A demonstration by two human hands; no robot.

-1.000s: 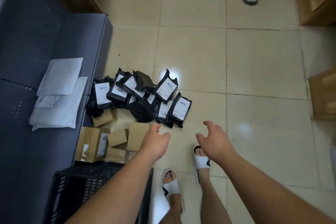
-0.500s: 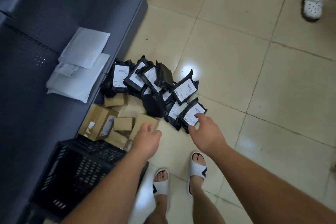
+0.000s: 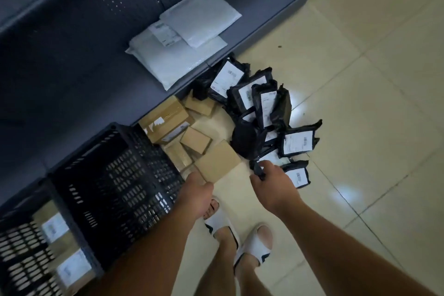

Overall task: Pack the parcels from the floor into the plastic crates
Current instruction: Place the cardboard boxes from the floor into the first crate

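Since the earlier frame both hands have closed on parcels — the left hand [image 3: 197, 187] grips a flat cardboard box [image 3: 217, 162], the right hand [image 3: 271, 180] pinches a black bag's [image 3: 260, 170] corner. The box lies on the floor [image 3: 360, 127] beside the black crate [image 3: 115, 175], its long axis angled up-right toward the bag pile.

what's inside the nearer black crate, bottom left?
The nearer crate holds at least two brown boxes with white labels. The crate wall and motion blur hide anything beneath them.

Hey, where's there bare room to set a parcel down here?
The near black plastic crate looks empty. Bare tile floor spreads right of the black mailer bags. Crowded: brown cardboard boxes jam between crate, grey shelf and bags; the far-left crate already holds labelled parcels.
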